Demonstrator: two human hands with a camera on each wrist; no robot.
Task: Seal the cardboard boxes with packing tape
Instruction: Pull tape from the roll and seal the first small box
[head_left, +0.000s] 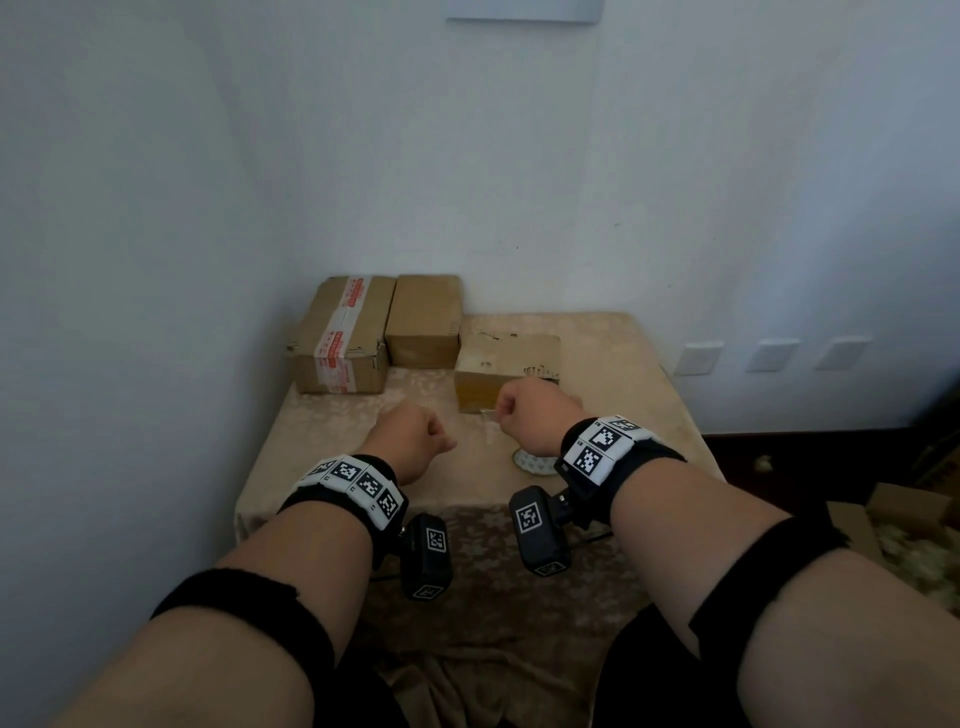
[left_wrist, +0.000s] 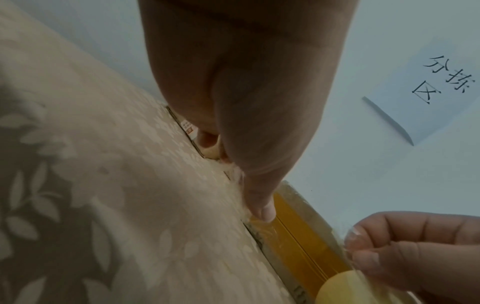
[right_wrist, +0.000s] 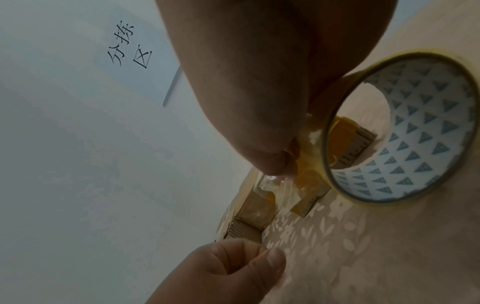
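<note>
A strip of clear packing tape (right_wrist: 276, 190) stretches between my two hands over the beige table. My left hand (head_left: 423, 434) pinches its free end between thumb and forefinger (right_wrist: 270, 257). My right hand (head_left: 524, 410) pinches the tape close to the roll (right_wrist: 405, 127), which hangs just under that wrist (head_left: 535, 461); whether it touches the table is unclear. Just behind the right hand stands a small cardboard box (head_left: 506, 358), its front face covered with yellow tape (left_wrist: 298, 244).
Two more cardboard boxes stand at the table's back left: one with red-and-white printed tape (head_left: 340, 338), one plain (head_left: 423, 322). The white wall (head_left: 467, 156) rises directly behind them. A paper sign (left_wrist: 428, 92) hangs on it. A beige patterned cloth (head_left: 613, 389) covers the table.
</note>
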